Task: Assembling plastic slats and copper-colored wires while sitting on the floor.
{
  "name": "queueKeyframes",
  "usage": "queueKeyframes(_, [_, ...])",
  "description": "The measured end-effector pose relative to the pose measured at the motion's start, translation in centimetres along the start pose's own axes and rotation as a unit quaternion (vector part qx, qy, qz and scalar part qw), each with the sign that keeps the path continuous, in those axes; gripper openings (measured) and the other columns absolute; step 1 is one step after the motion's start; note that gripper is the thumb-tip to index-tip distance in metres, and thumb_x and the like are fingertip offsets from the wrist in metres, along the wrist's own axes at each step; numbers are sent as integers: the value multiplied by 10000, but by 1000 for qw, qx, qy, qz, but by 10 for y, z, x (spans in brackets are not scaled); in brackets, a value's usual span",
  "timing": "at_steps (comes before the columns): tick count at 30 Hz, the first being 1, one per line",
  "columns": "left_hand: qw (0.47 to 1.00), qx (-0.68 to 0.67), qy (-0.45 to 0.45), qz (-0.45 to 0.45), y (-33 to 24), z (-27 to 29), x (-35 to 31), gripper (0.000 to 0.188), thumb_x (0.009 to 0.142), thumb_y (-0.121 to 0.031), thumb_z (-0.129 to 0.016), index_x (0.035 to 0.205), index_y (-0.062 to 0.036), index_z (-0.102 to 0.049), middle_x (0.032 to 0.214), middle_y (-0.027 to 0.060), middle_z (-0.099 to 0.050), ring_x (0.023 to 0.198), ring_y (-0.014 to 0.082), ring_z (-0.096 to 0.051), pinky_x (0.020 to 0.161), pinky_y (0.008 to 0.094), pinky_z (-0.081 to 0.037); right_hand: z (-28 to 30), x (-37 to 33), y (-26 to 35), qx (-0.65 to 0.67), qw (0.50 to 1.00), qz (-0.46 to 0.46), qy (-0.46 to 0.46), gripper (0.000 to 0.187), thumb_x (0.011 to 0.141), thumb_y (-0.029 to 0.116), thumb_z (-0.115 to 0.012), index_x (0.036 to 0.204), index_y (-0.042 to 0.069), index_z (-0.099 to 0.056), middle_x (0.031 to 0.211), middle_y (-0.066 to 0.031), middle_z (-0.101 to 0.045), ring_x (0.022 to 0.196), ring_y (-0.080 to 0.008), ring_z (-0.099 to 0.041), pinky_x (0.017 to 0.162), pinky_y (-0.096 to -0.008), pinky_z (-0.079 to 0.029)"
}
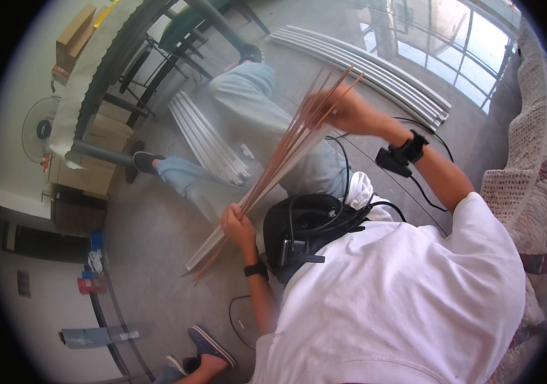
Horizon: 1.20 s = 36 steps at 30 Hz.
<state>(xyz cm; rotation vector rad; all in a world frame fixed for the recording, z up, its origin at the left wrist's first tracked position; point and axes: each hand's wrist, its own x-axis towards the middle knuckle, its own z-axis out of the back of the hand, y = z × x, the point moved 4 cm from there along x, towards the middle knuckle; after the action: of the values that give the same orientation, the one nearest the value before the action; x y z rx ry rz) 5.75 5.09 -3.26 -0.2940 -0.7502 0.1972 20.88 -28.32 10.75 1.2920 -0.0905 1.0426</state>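
A bundle of long, thin reddish-brown rods runs slantwise across my lap, along with a pale, straight strip. Low on the bundle, my left hand is closed round the rods and the strip. Toward the upper end, my right hand has its fingers closed on the rods, whose tips fan apart beyond it. Exactly how many rods each hand grips is hidden by the fingers. What the rods are made of I cannot tell.
Silvery long strips lie on the floor between my legs, and another row lies beyond my right leg. A black waist bag with cables sits at my lap. A cloth-covered table stands left, a quilted sofa right.
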Motion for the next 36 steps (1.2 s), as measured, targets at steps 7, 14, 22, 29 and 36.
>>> queueKeyframes(7, [1000,0,-5,-10,2,-2,0,335,962,-211,-395,780,36,-531,795,205,-559,807,407,-526,736,476,-389,201,-36,14,107,975,51,-186,160,940,178,-568,953,19,-577,818,-43,-610,777,-112,-595,729,-239,-478])
queueKeyframes(14, [1000,22,6,12,5,-3,-1,330,961,-206,-396,786,41,-527,803,229,-552,806,423,-516,720,485,-379,208,-62,-22,185,933,-47,-306,172,911,192,-603,927,21,-601,804,-25,-604,762,-93,-590,672,-227,-478])
queueKeyframes(22, [1000,13,14,8,2,-4,-1,347,964,-202,-390,749,48,-497,769,233,-535,777,433,-507,701,494,-368,155,-47,-52,-50,985,-162,-16,443,900,439,-586,997,11,-638,793,-61,-642,746,-122,-652,634,-233,-547])
queueKeyframes(29, [1000,11,9,-2,3,-2,-2,346,963,-206,-388,758,46,-507,765,231,-533,769,430,-506,697,491,-368,125,-39,-47,35,987,-159,11,515,921,485,-521,1012,-6,-645,720,-52,-642,644,-124,-643,588,-223,-542])
queueKeyframes(36, [1000,15,19,8,5,-4,-2,323,959,-196,-388,779,33,-527,783,220,-548,793,416,-513,712,477,-370,131,-55,-49,76,957,-273,64,539,886,506,-566,997,-18,-629,771,-86,-646,691,-149,-649,611,-241,-555])
